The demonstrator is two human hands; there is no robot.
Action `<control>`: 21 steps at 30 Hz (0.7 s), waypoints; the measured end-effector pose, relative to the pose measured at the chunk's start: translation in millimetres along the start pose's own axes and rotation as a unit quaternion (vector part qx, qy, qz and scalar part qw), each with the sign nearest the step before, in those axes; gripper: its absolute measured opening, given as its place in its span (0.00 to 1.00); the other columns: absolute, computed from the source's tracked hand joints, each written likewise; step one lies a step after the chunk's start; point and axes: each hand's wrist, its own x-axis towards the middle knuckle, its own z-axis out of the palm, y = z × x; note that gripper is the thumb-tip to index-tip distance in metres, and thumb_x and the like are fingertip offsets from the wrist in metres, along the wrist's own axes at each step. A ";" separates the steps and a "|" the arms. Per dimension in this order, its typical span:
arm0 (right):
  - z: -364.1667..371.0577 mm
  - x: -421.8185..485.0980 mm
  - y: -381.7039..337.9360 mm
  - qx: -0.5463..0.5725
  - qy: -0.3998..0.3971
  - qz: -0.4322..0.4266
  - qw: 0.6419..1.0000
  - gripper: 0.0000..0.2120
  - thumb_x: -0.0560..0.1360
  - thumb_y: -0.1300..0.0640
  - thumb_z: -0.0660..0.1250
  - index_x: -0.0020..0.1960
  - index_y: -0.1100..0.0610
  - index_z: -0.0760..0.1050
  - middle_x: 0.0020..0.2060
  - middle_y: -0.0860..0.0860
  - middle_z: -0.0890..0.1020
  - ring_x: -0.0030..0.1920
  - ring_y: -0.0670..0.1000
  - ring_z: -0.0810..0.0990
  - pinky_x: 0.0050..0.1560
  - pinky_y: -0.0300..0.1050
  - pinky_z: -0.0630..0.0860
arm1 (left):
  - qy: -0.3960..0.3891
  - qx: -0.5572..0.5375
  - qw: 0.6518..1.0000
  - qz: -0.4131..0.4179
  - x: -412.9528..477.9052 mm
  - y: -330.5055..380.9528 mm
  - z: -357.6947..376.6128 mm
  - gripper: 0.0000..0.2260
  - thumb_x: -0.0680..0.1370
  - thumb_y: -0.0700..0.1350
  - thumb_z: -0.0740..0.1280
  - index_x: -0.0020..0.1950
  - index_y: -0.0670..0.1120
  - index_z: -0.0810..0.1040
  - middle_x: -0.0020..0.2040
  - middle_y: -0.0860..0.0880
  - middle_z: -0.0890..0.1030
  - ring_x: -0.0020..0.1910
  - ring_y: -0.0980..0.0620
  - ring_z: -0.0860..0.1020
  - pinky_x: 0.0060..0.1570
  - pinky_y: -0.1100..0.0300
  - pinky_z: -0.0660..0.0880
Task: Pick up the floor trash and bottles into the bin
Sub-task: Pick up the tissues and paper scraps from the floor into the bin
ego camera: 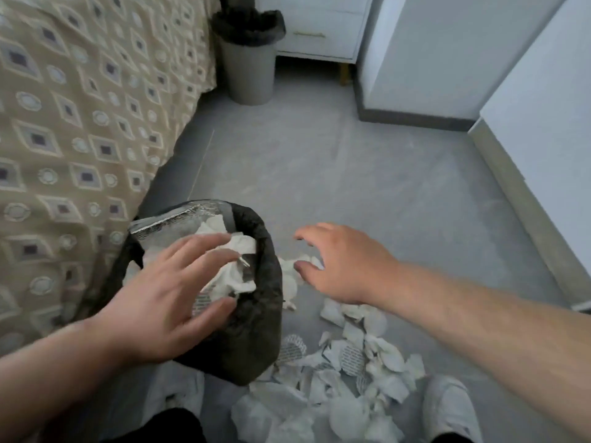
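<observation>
Two bins are standing: the black-lined bin (256, 330) holding paper, and a second bin (249, 68) far beyond it. Both hands' fingers are hanging released, the left hand (166, 289) over the black-lined bin, the right hand (339, 260) just right of it, above many floor scraps (351, 359).

Black-lined bin (256, 321) near bed, stuffed with crumpled paper (236, 270); torn paper scraps (351, 372) scattered on floor beside it.

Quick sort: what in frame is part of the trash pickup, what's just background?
Job: near bin with black liner; torn paper scraps on the floor; crumpled paper beside the bin; left hand over the bin; right hand near the crumpled paper.
Background: patterned bed cover; far bin; white drawer unit; white shoes.
</observation>
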 end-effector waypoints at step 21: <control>213.1 -123.7 182.2 0.095 -0.278 0.331 0.897 0.53 0.62 0.36 0.72 0.77 0.43 0.43 0.76 0.57 0.46 0.74 0.63 0.55 0.72 0.52 0.62 | -0.363 -0.052 0.830 -0.421 -25.5 119.0 308.8 0.52 0.62 0.71 0.65 0.76 0.53 0.40 0.76 0.44 0.39 0.75 0.40 0.41 0.67 0.40 0.63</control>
